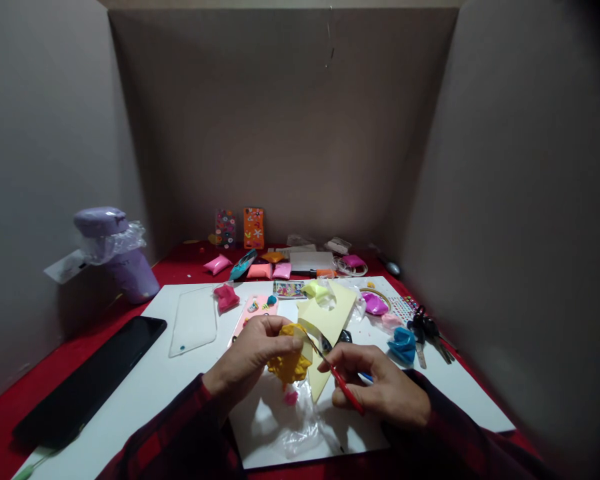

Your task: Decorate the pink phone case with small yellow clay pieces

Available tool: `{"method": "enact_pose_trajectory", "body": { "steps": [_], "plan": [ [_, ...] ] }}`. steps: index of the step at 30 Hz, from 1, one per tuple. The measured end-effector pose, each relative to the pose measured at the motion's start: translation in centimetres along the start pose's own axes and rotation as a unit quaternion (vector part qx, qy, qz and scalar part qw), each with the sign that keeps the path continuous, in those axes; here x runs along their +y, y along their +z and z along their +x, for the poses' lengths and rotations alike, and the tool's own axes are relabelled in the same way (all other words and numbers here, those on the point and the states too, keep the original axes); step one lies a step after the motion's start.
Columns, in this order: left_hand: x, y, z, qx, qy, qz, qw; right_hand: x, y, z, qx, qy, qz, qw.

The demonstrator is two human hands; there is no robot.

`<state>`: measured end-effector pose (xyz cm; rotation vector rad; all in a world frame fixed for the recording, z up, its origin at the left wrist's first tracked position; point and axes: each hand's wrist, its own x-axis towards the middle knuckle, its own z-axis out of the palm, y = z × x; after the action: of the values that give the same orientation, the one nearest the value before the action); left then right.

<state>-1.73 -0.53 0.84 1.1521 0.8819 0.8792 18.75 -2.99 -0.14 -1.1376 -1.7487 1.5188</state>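
My left hand [260, 347] pinches a lumpy yellow piece of clay [291, 365] with a ruffled edge, held above the white board. In my right hand [375, 383] is a slim red-handled tool [347, 392], and its thin metal end reaches to the clay's right edge. Whether that tool is scissors or a blade, I cannot tell. A pale yellow sheet of paper [341, 308] with a ragged hole lies behind the hands. Below them is a crumpled clear plastic wrapper [303, 427] with a bit of pink by it. A pink phone case [245, 320] with small decorations is partly hidden behind my left hand.
On the white board [145, 380] are a clear phone case [194, 320], a red packet [226, 298], a blue packet [403, 345] and keys [425, 330]. A black phone [90, 380] lies left, near a purple bottle-shaped object [130, 270]. Decorated cases [253, 228] stand behind several colourful packets.
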Motion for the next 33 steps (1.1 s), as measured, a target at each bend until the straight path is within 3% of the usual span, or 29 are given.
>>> {"method": "enact_pose_trajectory", "body": {
  "steps": [33],
  "plan": [
    [0.74,0.09,-0.50,-0.027,-0.031,0.032,0.999,0.18,-0.67,-0.16,-0.042,0.000,0.004,0.999]
  ]
}}
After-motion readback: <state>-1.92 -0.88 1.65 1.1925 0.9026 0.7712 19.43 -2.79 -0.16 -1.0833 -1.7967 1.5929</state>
